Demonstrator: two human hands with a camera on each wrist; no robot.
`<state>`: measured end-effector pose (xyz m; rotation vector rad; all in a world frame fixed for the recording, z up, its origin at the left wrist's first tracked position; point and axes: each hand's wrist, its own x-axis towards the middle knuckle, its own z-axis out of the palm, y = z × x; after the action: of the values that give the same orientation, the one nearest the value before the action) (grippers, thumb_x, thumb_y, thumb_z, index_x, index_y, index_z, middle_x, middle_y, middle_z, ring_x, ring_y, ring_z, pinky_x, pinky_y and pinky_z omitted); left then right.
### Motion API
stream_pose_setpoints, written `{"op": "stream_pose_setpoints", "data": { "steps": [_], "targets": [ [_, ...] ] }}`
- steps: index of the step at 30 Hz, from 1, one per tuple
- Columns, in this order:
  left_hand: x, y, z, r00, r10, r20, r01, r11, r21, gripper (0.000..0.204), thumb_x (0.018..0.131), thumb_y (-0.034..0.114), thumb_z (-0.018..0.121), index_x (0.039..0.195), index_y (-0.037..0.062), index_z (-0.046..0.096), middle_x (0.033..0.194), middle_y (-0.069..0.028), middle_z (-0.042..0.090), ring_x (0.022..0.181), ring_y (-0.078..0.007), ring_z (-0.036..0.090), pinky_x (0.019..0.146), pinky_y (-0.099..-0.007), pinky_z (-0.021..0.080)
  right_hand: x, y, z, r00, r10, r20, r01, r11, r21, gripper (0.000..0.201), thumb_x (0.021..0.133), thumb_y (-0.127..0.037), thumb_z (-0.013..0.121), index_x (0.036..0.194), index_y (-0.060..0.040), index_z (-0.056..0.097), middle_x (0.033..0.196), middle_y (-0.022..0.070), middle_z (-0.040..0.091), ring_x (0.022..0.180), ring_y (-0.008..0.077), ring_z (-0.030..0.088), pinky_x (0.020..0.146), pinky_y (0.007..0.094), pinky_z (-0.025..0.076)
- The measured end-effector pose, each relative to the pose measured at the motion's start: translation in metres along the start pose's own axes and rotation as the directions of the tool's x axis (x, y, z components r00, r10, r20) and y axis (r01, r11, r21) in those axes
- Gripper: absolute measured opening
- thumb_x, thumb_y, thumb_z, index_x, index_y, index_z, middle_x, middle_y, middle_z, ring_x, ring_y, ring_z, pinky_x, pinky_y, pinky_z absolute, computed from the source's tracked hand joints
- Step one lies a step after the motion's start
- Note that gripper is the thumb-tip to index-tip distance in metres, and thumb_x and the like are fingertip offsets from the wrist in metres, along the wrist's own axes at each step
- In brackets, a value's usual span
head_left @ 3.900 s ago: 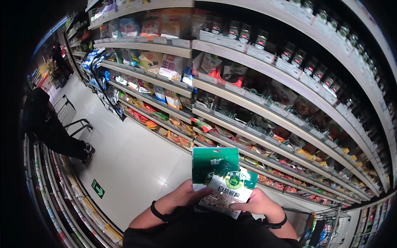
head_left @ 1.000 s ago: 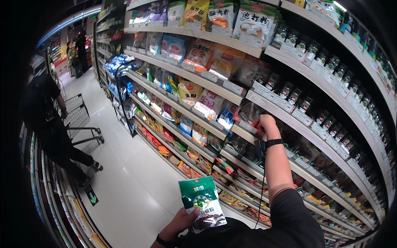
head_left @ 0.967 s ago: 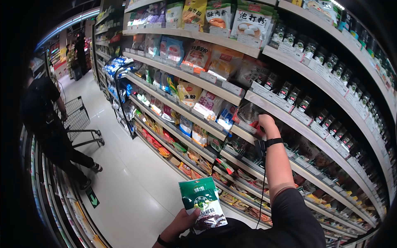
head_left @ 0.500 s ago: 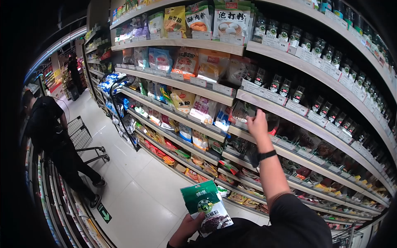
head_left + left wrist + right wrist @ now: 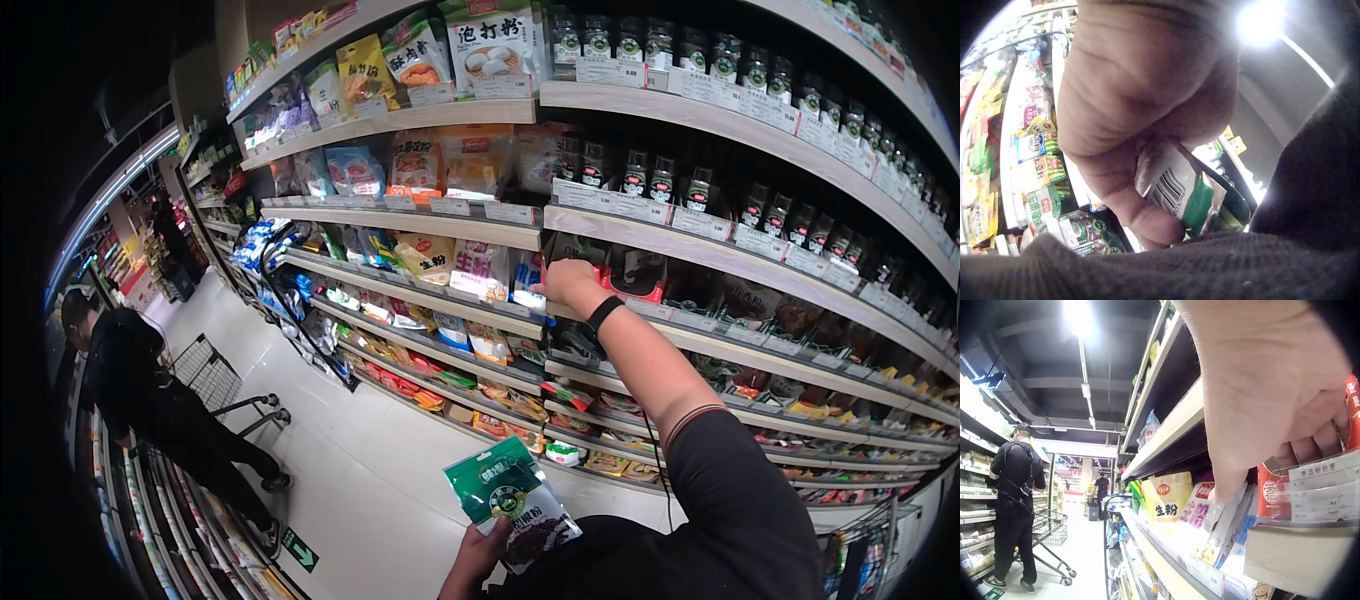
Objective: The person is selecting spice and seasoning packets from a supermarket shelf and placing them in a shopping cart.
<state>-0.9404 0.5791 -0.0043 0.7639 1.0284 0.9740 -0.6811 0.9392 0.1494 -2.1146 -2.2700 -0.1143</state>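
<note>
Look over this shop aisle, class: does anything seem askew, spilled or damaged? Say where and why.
A red-and-green packet low on the shelves, below the right hand, looks askew: it appears to slant across the front edge. No spill or damage shows.

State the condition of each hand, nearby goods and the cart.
Left hand: gripping the packet.
Packet: held tilted, printed front visible.
Right hand: at the shelf, grip unclear.
Red display box: on the shelf, partly hidden.
Yellow bag: standing upright, unheld.
Shopping cart: upright on the floor.
</note>
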Motion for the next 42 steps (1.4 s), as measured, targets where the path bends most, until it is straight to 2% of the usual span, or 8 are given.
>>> {"op": "stream_pose_setpoints", "data": {
  "steps": [12,23,27,31,32,34,38,42],
  "targets": [
    [0.007,0.003,0.004,1.000,0.015,-0.019,-0.013,0.997,0.080,0.032,0.095,0.023,0.055,0.118,0.0000,0.054,0.100,-0.0060,0.064,0.087,-0.0138,0.061,0.076,-0.0280,0.050,0.013,-0.003,0.009,0.991,0.022,0.129,-0.013,0.997,-0.076,0.073,0.060,-0.069,0.072,0.100,-0.0072,0.071,0.103,0.0082,0.070,0.092,0.0249,0.068,0.076,0.0373,0.053],
    [-0.007,0.022,0.008,0.989,0.025,0.146,-0.015,0.998,-0.068,0.035,0.097,0.025,0.053,0.124,0.0037,0.051,0.109,-0.0037,0.063,0.096,-0.0109,0.060,0.083,-0.0277,0.050,0.028,0.006,0.025,0.981,-0.164,0.103,0.175,0.979,-0.101,0.068,0.070,-0.058,0.069,0.095,0.0045,0.066,0.101,0.0206,0.066,0.096,0.0344,0.064,0.082,0.0416,0.051],
    [-0.007,0.018,0.008,0.988,0.077,0.136,-0.064,0.993,-0.098,0.033,0.095,0.024,0.055,0.121,0.0033,0.054,0.109,-0.0048,0.064,0.100,-0.0125,0.059,0.086,-0.0303,0.049,-0.004,0.005,0.011,0.989,-0.075,-0.131,0.078,0.997,0.018,0.063,0.072,-0.046,0.073,0.110,0.0010,0.057,0.114,0.0244,0.057,0.107,0.0353,0.057,0.089,0.0410,0.048],
    [-0.008,0.021,0.014,0.994,0.094,0.061,-0.087,0.990,-0.109,0.032,0.096,0.020,0.055,0.122,0.0028,0.053,0.111,-0.0055,0.063,0.100,-0.0136,0.060,0.088,-0.0311,0.049,-0.111,-0.015,-0.003,0.780,-0.357,-0.513,0.506,0.843,0.182,0.040,0.080,-0.032,0.070,0.101,0.0014,0.060,0.099,0.0207,0.061,0.094,0.0359,0.060,0.082,0.0428,0.048],
    [-0.009,0.025,0.015,0.995,0.096,0.034,-0.093,0.991,-0.098,0.030,0.095,0.018,0.055,0.121,0.0026,0.054,0.111,-0.0062,0.063,0.101,-0.0144,0.060,0.088,-0.0314,0.050,-0.149,-0.027,-0.017,0.903,-0.336,-0.269,0.424,0.805,0.415,0.031,0.081,-0.030,0.070,0.090,-0.0014,0.063,0.086,0.0159,0.063,0.081,0.0310,0.062,0.072,0.0389,0.049],
    [-0.006,0.024,0.018,0.993,0.115,-0.012,-0.116,0.983,-0.141,0.029,0.095,0.017,0.056,0.120,0.0025,0.054,0.111,-0.0064,0.063,0.100,-0.0144,0.061,0.088,-0.0313,0.050,-0.209,-0.035,-0.008,0.903,-0.427,0.040,0.258,0.616,0.744,0.014,0.084,-0.015,0.071,0.084,-0.0044,0.062,0.077,-0.0008,0.063,0.072,0.0054,0.056,0.062,0.0235,0.045],
    [-0.004,0.031,0.030,0.991,0.133,-0.007,-0.132,0.976,-0.175,0.028,0.094,0.017,0.058,0.118,0.0026,0.055,0.108,-0.0064,0.064,0.098,-0.0133,0.060,0.085,-0.0307,0.050,-0.287,-0.046,0.038,0.743,-0.613,0.270,-0.046,0.355,0.934,0.034,0.073,-0.007,0.080,0.100,-0.0047,0.059,0.083,-0.0021,0.063,0.074,0.0043,0.057,0.064,0.0200,0.045],
    [0.007,0.022,0.038,0.974,0.223,0.023,-0.224,0.972,0.068,0.029,0.092,0.018,0.060,0.116,0.0023,0.056,0.105,-0.0056,0.064,0.095,-0.0122,0.059,0.082,-0.0300,0.050,-0.303,-0.037,0.042,0.803,-0.478,0.356,-0.149,0.417,0.897,0.029,0.073,-0.003,0.079,0.092,-0.0039,0.058,0.079,-0.0028,0.062,0.071,0.0039,0.057,0.064,0.0198,0.046]
  ]
}}
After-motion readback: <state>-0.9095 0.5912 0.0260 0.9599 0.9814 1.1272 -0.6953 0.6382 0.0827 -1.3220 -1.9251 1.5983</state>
